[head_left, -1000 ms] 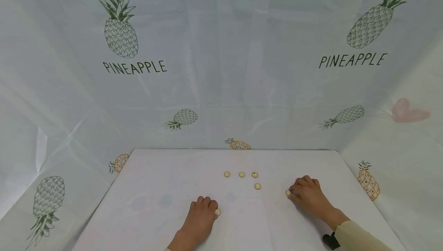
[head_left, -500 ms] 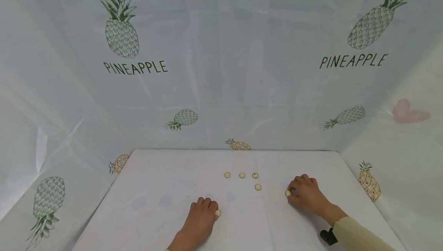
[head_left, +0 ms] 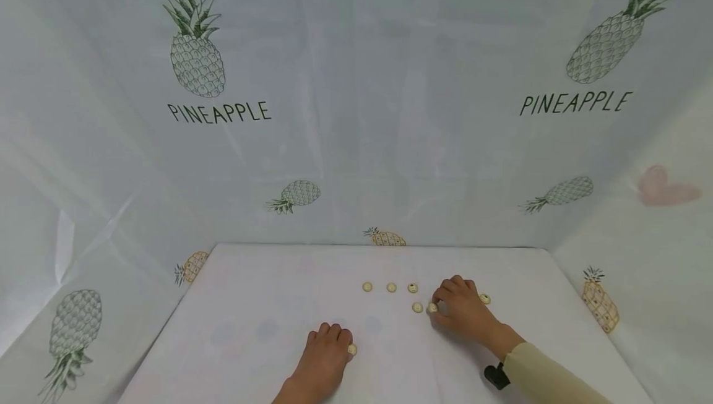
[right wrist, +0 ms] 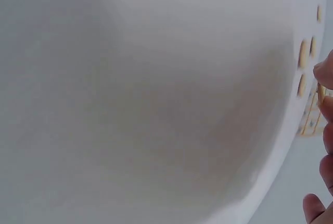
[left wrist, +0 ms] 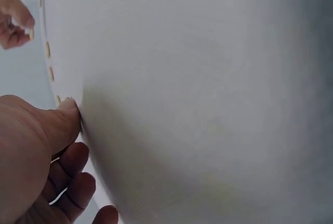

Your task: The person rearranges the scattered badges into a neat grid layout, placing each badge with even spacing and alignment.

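Observation:
Small round yellowish buttons lie on the white tabletop. In the head view three form a row: the left button (head_left: 367, 286), the middle button (head_left: 392, 287) and the right button (head_left: 413, 287), which bears a dark mark. Below the row's right end lies a single button (head_left: 417, 307). Just right of it my right hand (head_left: 463, 311) pinches a button (head_left: 432, 308) between thumb and finger; the right wrist view catches this button (right wrist: 320, 94) edge-on. My left hand (head_left: 324, 357), nearer the front, holds another button (head_left: 352, 349) at its thumb side.
Behind the right hand lies one more button (head_left: 484, 299). A black device (head_left: 497, 377) sits under the right wrist. Pale sheeting (head_left: 356, 113) printed with pineapples encloses the white tabletop (head_left: 267, 292) at the back and sides.
My right hand has moved left with its button, close to the single one below the row. A button formerly hidden by that hand now shows. The left hand stays put.

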The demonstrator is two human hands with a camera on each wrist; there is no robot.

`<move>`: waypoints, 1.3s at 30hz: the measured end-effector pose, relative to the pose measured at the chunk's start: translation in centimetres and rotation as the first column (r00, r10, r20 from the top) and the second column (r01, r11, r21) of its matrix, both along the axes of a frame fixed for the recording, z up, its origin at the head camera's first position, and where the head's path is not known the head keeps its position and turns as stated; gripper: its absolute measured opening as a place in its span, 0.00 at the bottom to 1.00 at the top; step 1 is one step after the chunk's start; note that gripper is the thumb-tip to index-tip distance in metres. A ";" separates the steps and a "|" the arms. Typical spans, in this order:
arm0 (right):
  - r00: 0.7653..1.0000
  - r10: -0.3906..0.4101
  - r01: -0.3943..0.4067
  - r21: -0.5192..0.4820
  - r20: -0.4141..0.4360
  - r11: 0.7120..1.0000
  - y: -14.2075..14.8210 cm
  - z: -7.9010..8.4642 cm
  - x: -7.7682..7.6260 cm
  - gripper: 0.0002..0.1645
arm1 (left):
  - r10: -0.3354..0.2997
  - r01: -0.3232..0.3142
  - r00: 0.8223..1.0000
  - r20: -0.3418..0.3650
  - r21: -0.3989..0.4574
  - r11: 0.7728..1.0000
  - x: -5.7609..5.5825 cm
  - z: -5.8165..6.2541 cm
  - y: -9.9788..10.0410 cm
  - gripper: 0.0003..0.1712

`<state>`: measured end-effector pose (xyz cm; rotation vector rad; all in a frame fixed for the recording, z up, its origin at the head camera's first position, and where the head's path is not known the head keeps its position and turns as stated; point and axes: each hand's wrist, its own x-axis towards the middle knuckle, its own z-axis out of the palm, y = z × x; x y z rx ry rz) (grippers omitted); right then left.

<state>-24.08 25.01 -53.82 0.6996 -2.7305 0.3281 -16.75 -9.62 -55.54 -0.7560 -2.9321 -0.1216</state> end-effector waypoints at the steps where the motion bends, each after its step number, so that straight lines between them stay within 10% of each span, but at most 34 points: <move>1: 1.000 0.008 -0.008 0.002 -0.004 1.000 -0.5 0.1 -0.1 0.12 | 0.001 -0.001 1.000 0.003 -0.004 1.000 0.0 0.0 0.0 0.14; 18: 0.991 0.127 -0.126 0.019 -0.035 0.992 -6.2 -0.1 -1.1 0.11 | 0.005 -0.005 1.000 -0.012 0.018 1.000 0.4 0.0 0.0 0.16; 39: 0.992 0.080 -0.086 0.057 0.095 0.995 -7.9 -0.8 -2.7 0.07 | -0.005 0.006 0.998 -0.058 0.009 1.000 0.1 -0.2 -0.3 0.16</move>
